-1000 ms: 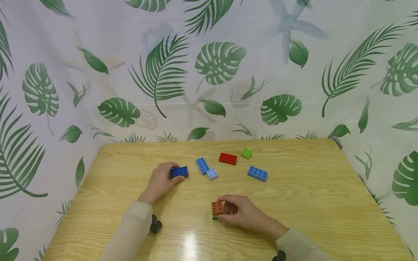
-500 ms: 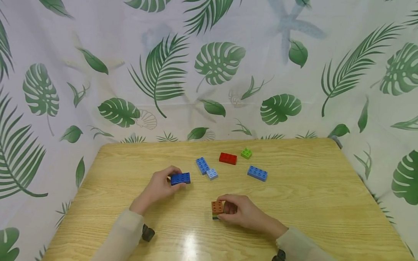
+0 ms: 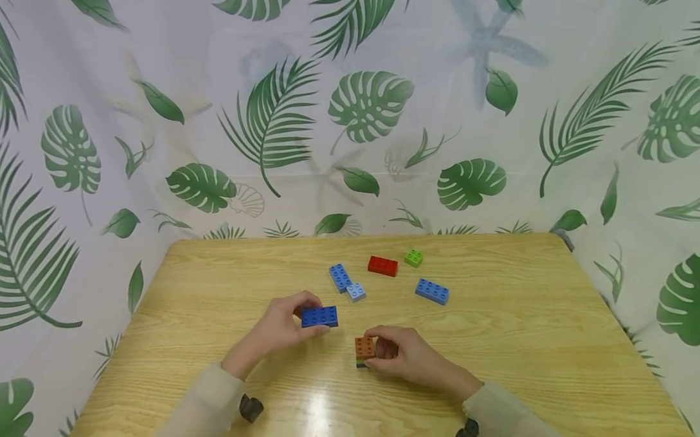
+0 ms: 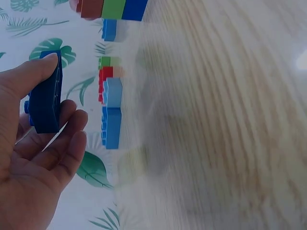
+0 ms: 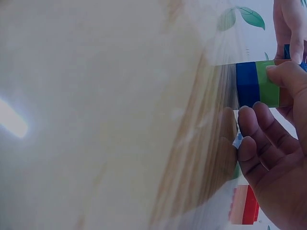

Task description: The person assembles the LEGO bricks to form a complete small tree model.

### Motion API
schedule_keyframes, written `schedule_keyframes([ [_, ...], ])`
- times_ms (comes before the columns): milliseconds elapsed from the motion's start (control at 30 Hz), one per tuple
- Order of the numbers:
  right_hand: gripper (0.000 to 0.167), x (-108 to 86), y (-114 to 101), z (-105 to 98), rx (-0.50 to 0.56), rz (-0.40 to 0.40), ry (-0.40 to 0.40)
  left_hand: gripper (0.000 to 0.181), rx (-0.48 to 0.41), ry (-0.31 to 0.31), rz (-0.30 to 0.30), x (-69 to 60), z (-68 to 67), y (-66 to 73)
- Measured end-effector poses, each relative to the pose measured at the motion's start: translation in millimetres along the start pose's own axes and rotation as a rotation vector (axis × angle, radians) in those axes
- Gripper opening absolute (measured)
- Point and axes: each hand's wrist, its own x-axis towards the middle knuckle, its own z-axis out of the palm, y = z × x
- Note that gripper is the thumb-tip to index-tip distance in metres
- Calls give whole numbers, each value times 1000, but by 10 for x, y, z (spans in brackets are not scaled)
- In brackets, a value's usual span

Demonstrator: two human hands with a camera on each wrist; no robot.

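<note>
My left hand (image 3: 282, 325) pinches a dark blue brick (image 3: 320, 316) between thumb and fingers, to the left of a small stack. In the left wrist view the dark blue brick (image 4: 47, 96) is held off the table, the thumb on its edge. My right hand (image 3: 417, 357) grips the stack (image 3: 364, 349), which has an orange-brown brick on top. In the right wrist view the stack's layers show as dark blue (image 5: 247, 85), green (image 5: 268, 88) and orange-brown, with the blue one against the table.
Behind the hands on the wooden table (image 3: 525, 327) lie a blue brick (image 3: 339, 278) touching a small light blue brick (image 3: 356, 291), a red brick (image 3: 383, 266), a small green brick (image 3: 413, 257) and another blue brick (image 3: 432, 291). A leaf-patterned cloth (image 3: 307, 127) hangs behind.
My left hand has moved toward me and to the right with the dark blue brick, nearer the stack. My right hand and the stack have stayed in place.
</note>
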Motion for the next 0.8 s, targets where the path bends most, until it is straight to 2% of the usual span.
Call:
schedule_keyframes([
  [267,42,-6,1,8,8,-12,4,35,-22,-34,30,-23,81,175],
  [533,42,5,19,8,7,-5,8,35,-29,-77,23,-23,174,238],
  [800,42,6,14,8,-3,-20,13,34,2,-105,90,-11,273,258],
])
